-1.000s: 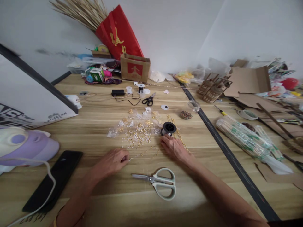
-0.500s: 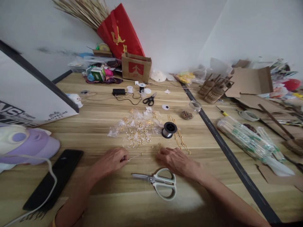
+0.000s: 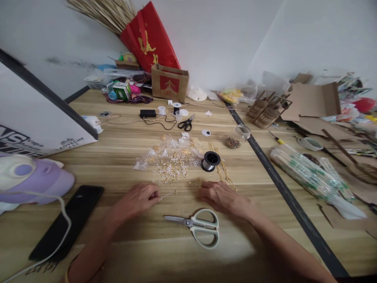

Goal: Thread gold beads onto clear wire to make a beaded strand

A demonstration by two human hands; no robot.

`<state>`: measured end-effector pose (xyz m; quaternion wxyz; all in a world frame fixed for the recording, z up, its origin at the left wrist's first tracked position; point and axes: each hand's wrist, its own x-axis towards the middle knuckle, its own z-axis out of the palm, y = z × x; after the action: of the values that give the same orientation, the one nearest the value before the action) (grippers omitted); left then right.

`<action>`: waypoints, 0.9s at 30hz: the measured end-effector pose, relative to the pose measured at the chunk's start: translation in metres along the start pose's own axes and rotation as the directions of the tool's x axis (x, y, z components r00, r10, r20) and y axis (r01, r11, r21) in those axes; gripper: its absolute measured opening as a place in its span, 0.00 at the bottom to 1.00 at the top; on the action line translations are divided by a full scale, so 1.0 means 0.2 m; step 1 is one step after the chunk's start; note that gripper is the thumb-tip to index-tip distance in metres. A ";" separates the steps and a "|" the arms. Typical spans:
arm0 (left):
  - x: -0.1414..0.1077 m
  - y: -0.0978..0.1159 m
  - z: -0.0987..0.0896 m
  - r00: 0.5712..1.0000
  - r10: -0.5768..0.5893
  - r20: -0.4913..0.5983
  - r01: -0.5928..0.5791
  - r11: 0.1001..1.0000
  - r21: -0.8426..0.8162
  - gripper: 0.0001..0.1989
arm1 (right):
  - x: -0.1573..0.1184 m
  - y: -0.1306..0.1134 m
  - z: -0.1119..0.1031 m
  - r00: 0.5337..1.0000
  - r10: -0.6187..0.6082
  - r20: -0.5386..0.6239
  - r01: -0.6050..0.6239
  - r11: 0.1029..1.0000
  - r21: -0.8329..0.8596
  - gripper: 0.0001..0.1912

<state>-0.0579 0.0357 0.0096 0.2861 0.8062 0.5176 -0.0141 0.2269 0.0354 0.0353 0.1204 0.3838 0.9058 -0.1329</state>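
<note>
A thin gold beaded chain (image 3: 176,192) lies stretched across the wood between my two hands. My left hand (image 3: 143,197) is closed, thumb and forefinger pinching the chain's near end. At the far end, my right hand (image 3: 216,194) rests on the table with its fingers curled down; whatever its fingertips hold is hidden. Just beyond are loose gold and clear beads (image 3: 172,169) and a black spool of clear thread (image 3: 210,161). A longer gold chain (image 3: 225,173) lies right of the spool. Scissors with pale handles (image 3: 196,227) lie on the near side, between my forearms.
A black phone (image 3: 69,224) and a purple-white device (image 3: 44,177) with a cable are at left. Behind the beads lie black scissors (image 3: 185,124) and a dish of coloured beads (image 3: 233,143). Wrapped sticks (image 3: 306,173) lie beyond the dark strip (image 3: 277,182) at right.
My right hand has shifted slightly to the right, away from the chain's far end. My left hand keeps its pinch, almost in the same place.
</note>
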 end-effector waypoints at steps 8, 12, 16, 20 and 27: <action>0.04 0.10 0.06 0.976 0.122 -0.179 -0.137 0.987 -0.078 0.09 | 0.09 -0.03 0.11 0.993 0.007 -0.118 -0.013 0.998 -0.058 0.07; 0.07 0.15 0.16 0.937 0.207 -0.280 -0.241 0.966 -0.093 0.08 | 0.11 -0.05 0.15 0.992 0.000 -0.126 -0.011 0.996 -0.084 0.08; 0.07 0.19 0.24 0.876 0.348 -0.334 -0.365 0.931 0.013 0.12 | 0.11 -0.06 0.16 0.989 -0.039 -0.139 0.032 0.998 -0.048 0.07; 0.05 0.22 0.26 0.865 0.429 -0.259 -0.404 0.903 0.147 0.12 | 0.11 -0.08 0.15 0.967 -0.144 -0.212 0.155 0.987 0.037 0.09; 0.05 0.24 0.24 0.852 0.473 -0.225 -0.427 0.876 0.224 0.10 | 0.11 0.01 0.10 0.956 -0.171 -0.239 0.226 0.948 0.224 0.08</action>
<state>0.0006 0.0060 -0.0117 0.1390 0.9202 0.3452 0.1216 0.2167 0.0447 0.0097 -0.0421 0.3145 0.9238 -0.2144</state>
